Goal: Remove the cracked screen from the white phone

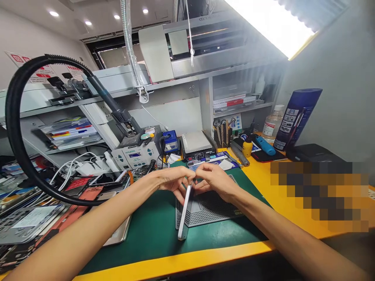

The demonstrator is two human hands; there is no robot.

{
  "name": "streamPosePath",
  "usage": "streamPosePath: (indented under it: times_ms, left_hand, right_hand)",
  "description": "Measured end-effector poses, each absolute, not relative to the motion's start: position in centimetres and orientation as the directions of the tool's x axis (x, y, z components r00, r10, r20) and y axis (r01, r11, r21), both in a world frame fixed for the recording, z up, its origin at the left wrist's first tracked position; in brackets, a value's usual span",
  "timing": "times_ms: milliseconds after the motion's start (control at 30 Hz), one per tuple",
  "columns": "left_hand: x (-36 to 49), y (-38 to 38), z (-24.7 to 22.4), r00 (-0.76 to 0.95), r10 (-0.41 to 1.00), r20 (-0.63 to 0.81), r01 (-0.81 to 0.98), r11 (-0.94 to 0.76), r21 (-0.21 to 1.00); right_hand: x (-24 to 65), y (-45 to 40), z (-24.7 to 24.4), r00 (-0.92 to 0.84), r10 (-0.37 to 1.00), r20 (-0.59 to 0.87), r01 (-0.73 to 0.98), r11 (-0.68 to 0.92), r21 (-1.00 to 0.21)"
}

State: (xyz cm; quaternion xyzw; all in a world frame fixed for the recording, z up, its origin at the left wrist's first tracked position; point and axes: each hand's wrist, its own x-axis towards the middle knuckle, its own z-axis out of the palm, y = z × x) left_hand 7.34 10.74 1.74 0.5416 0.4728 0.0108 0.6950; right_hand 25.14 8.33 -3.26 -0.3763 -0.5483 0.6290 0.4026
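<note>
The smartphone is in your left hand, edge-on and slanting, its lower end pointing to the desk's front edge. Your left fingers grip its upper end; there your right hand meets them, thumb and fingertip pinched close, though whether they hold anything I cannot tell. Beneath your hands a gray perforated pad lies on the green mat. Toward the desk's back edge stand a hot-air station and, right of it, a black-fronted box. Phone parts pile up at the left end.
</note>
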Motion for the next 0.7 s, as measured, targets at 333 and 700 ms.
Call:
streamPosePath:
  times_ms: [333, 700]
  left_hand:
    - [7.54, 11.17, 1.51, 0.527, 0.494, -0.691, 0.559, 0.411, 0.72]
    - [7.46, 10.97, 1.1, 0.489, 0.575, -0.656, 0.523, 0.409, 0.748]
  right_hand:
    - [25.31, 8.67, -3.43, -0.423, 0.903, -0.073, -0.101, -0.127, -0.987]
    - [25.39, 8.12, -3.07, -0.47, 0.875, -0.118, -0.102, -0.187, -0.977]
